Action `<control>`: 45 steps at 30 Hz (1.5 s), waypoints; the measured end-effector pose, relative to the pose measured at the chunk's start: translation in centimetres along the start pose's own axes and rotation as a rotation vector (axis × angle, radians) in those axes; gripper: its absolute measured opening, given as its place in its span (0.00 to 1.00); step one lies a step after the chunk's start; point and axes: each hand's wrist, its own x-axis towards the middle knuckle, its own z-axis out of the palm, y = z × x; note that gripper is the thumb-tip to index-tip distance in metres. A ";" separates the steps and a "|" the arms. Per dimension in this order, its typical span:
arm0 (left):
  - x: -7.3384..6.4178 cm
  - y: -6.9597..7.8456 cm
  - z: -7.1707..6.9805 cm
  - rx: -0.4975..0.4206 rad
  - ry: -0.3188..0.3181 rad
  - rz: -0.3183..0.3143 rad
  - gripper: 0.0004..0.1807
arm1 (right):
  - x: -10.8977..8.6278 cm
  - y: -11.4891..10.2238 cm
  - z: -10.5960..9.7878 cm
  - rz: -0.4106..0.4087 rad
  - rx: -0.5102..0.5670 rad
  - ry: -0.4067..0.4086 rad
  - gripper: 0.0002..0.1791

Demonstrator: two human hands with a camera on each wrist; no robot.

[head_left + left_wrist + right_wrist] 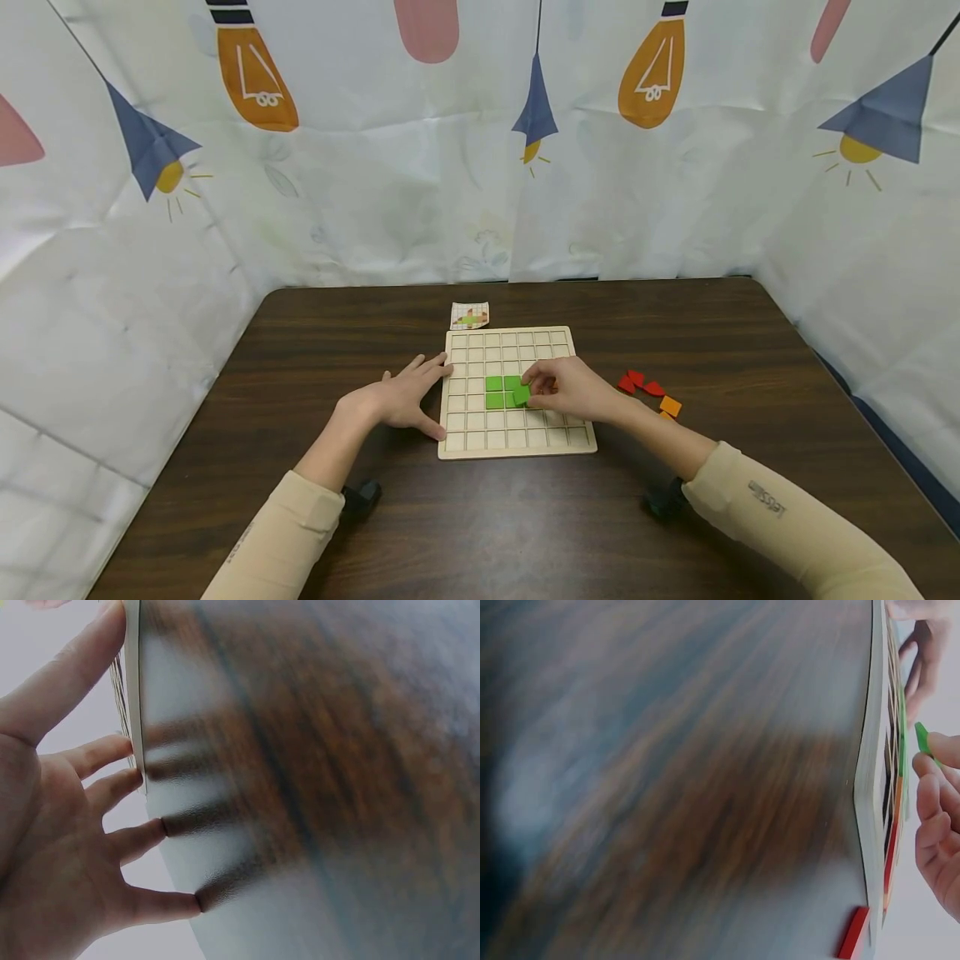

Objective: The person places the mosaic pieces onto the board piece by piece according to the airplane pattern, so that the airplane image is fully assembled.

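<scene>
Your left sleeve and right sleeve are cream, each with small dark lettering and a cuff; 2 black devices sit by your forearms.

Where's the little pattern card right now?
In the head view, the pattern card lies on the table by the far edge of the grid board, near its left corner.

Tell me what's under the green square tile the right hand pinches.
In the head view, the green square tile in the right hand partly covers another green tile on the pale wooden grid board; anything else beneath is hidden.
</scene>
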 end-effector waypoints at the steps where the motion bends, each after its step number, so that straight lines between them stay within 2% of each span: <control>1: 0.0 0.0 0.0 0.000 0.000 0.001 0.60 | 0.1 0.0 0.1 -0.001 0.005 -0.003 0.13; 19: -0.1 0.0 0.0 -0.008 -0.007 -0.007 0.60 | 1.6 -1.1 1.3 -0.045 -0.032 -0.003 0.13; 26: 0.0 0.0 0.0 -0.010 -0.011 -0.012 0.60 | 2.2 -1.5 1.9 -0.009 -0.024 -0.023 0.13; 34: 0.0 -0.1 0.0 -0.007 -0.010 -0.010 0.60 | 2.8 -1.8 2.3 -0.007 0.014 -0.028 0.11; 45: 0.0 -0.2 0.0 -0.016 -0.006 -0.004 0.60 | 3.7 -2.6 3.0 0.015 0.010 -0.040 0.11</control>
